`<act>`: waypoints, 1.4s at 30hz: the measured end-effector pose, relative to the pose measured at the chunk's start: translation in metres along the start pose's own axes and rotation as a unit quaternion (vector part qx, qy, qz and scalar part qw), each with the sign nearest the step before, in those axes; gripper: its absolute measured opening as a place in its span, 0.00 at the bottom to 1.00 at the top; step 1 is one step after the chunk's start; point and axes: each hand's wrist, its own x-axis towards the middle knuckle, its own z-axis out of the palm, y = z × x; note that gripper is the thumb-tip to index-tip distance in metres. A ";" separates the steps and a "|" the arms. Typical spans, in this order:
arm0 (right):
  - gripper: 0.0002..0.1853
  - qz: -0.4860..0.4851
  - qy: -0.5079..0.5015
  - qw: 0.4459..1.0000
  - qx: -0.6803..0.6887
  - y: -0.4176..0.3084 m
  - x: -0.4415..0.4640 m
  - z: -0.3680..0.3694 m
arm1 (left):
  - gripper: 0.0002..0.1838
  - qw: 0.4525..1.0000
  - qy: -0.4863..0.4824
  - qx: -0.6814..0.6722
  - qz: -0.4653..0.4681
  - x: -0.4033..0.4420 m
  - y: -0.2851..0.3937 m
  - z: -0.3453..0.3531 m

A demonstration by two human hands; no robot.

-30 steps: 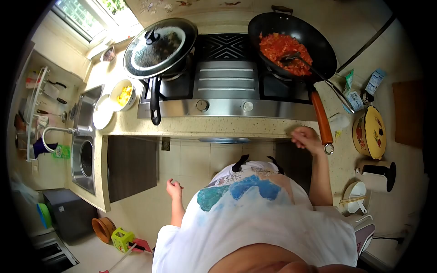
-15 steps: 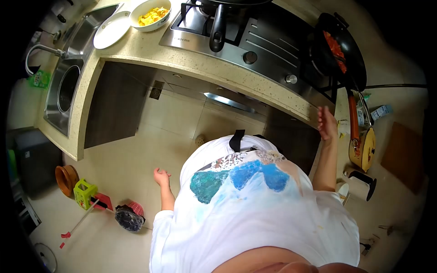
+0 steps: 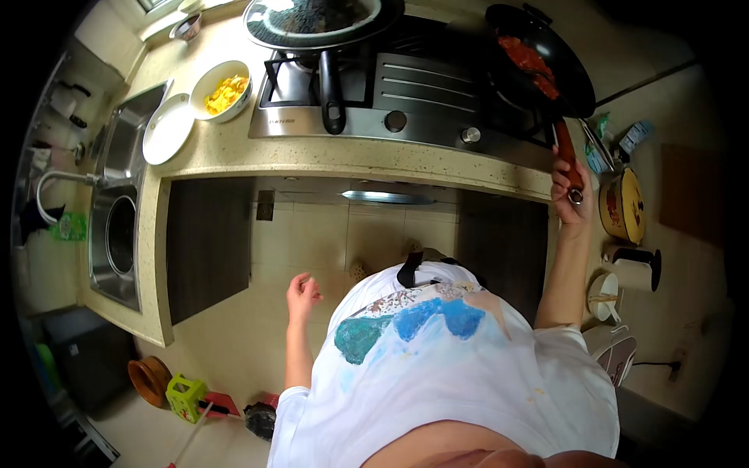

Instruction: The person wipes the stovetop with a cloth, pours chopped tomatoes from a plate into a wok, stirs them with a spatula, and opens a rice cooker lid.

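Note:
My right hand (image 3: pixel 568 183) is closed around the reddish-brown handle (image 3: pixel 567 144) of a black wok (image 3: pixel 563 54). Red chunks of food that look like cooked tomato (image 3: pixel 527 66) lie in the wok, with a metal utensil resting among them. The wok sits at the right end of the gas stove (image 3: pixel 359 121). Hanging in front of my body, my left hand (image 3: pixel 303 296) holds nothing, its fingers loosely bent and apart. A pan with a black handle (image 3: pixel 331 97) and a glass lid (image 3: pixel 312 19) stands on the left burner.
Left of the stove, a white bowl (image 3: pixel 201 101) holds yellow food like scrambled egg, beside a white plate (image 3: pixel 168 132). Further left is the steel sink (image 3: pixel 101 249). At the right stand a yellow pot (image 3: pixel 615 203) and a white jug (image 3: pixel 633 259). A green stool-like item (image 3: pixel 186 398) is on the floor.
My right hand has moved up from beside the counter edge and taken hold of the wok handle. My left hand has shifted slightly right. The view has turned, showing more of the lidded pan.

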 end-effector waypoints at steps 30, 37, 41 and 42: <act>0.10 -0.271 0.160 0.584 -0.749 -0.154 0.075 -0.048 | 0.31 0.914 -0.397 -0.078 -0.029 -0.069 0.313 0.408; 0.12 -0.238 0.096 0.571 -0.780 -0.152 0.062 -0.027 | 0.34 0.892 -0.442 -0.087 -0.023 -0.043 0.328 0.377; 0.11 -0.211 0.107 0.568 -0.788 -0.198 -0.006 0.015 | 0.35 0.883 -0.455 -0.113 -0.034 -0.038 0.332 0.371; 0.11 -0.175 0.121 0.589 -0.779 -0.207 -0.020 0.023 | 0.33 0.884 -0.453 -0.108 -0.041 -0.041 0.333 0.371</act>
